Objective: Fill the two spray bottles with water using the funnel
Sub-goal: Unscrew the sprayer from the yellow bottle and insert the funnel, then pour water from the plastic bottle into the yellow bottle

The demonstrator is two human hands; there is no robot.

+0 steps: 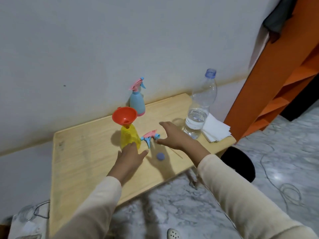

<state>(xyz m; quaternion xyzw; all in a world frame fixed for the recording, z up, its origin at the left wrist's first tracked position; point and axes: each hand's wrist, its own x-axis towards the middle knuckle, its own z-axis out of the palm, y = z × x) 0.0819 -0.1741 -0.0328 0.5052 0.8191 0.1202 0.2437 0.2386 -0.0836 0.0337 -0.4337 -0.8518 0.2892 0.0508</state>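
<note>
A yellow spray bottle stands on the wooden table with an orange funnel in its neck. Its pink and blue spray head lies on the table just right of it. My left hand is open, its fingertips at the yellow bottle's base. My right hand is open, spread just right of the spray head, thumb near it. A blue spray bottle with its head on stands at the back by the wall. A clear water bottle, uncapped and partly full, stands at the right.
A small blue cap lies on the table in front of the spray head. A stack of white paper napkins sits at the table's right corner. An orange shelf unit stands to the right, and a thin cable trails over the marble floor.
</note>
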